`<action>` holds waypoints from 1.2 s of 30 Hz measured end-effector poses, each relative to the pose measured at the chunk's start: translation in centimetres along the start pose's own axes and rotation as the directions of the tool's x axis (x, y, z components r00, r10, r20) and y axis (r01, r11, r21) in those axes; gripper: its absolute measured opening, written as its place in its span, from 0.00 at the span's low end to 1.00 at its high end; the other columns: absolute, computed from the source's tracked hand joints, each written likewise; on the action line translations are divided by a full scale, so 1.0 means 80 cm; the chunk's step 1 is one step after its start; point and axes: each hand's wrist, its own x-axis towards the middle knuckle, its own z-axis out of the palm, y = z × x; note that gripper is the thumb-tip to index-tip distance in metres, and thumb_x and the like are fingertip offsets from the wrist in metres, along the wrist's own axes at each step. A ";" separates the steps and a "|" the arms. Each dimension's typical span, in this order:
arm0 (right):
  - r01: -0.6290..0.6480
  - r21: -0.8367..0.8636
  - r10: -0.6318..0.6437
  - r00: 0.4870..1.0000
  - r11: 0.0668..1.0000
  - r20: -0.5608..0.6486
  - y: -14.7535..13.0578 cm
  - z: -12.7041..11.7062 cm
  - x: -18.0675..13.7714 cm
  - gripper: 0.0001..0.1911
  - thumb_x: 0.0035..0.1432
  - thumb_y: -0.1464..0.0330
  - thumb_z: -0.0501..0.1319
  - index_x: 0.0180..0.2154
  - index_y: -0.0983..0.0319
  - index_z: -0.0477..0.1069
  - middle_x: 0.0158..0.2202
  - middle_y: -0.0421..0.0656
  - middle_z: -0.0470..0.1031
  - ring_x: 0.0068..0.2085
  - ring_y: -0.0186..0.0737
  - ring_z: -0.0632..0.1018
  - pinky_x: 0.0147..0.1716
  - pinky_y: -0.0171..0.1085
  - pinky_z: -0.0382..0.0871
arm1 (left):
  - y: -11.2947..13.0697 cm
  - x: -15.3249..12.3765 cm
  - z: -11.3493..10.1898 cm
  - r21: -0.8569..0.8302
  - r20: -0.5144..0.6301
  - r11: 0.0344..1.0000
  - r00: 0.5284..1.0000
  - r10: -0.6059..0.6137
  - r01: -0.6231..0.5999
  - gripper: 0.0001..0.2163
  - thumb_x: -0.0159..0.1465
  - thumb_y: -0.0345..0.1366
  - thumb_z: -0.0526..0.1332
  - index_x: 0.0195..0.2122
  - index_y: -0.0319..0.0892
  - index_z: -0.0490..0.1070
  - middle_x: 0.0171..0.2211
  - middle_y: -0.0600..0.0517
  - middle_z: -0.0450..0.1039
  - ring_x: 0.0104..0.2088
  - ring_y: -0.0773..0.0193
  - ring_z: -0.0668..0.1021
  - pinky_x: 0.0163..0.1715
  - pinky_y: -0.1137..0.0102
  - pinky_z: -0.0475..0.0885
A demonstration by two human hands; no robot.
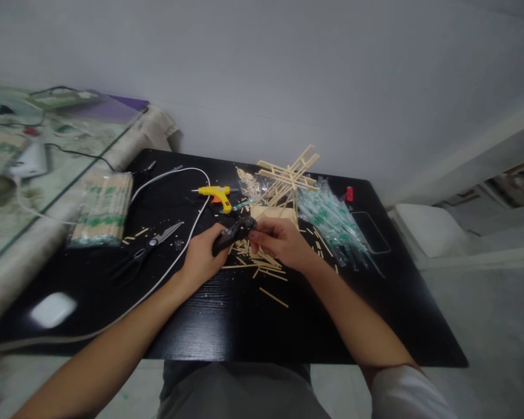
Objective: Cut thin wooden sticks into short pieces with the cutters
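Observation:
My left hand [203, 256] is closed around a dark hand tool [234, 231], probably cutters, held over the black table [227, 326]. My right hand [279, 241] is pinched at the tool's tip, fingers together on something too small to make out. Under both hands lies a scatter of cut wooden sticks [262, 265]. Just beyond them stands a stick lattice structure [288, 174].
A yellow glue gun [216, 194] with a white cord [174, 265] lies behind my left hand. Scissors [146, 250] and a bundle of wrapped sticks [105, 206] sit left. Clear green-printed wrappers [332, 224] pile right, near a small red thing [349, 193]. A glass-topped surface [39, 169] adjoins at left.

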 end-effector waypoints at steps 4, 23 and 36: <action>-0.119 0.172 0.108 0.991 0.978 0.077 0.004 -0.003 0.002 0.17 0.58 0.56 0.68 0.32 0.64 0.74 0.24 0.38 0.75 0.17 0.24 0.58 0.15 0.30 0.45 | 0.003 0.000 -0.002 -0.009 0.024 1.000 1.000 -0.003 0.003 0.02 0.63 0.34 0.58 0.33 0.44 0.68 0.27 0.55 0.71 0.27 0.66 0.72 0.30 0.72 0.65; -0.132 0.234 0.112 0.989 0.963 0.095 0.009 -0.003 0.004 0.16 0.60 0.57 0.67 0.33 0.65 0.75 0.24 0.39 0.75 0.18 0.24 0.60 0.15 0.29 0.45 | 0.000 0.001 0.000 -0.039 0.042 0.999 0.999 0.010 -0.008 0.03 0.64 0.34 0.59 0.33 0.42 0.69 0.27 0.56 0.70 0.27 0.66 0.73 0.30 0.73 0.65; -0.131 0.223 0.091 0.980 0.966 0.178 0.010 -0.008 0.006 0.18 0.63 0.56 0.64 0.35 0.66 0.75 0.24 0.40 0.76 0.17 0.24 0.59 0.15 0.29 0.46 | -0.002 0.003 0.000 -0.059 0.076 0.996 0.995 0.067 -0.063 0.03 0.65 0.32 0.58 0.37 0.42 0.70 0.30 0.55 0.73 0.30 0.66 0.74 0.33 0.72 0.66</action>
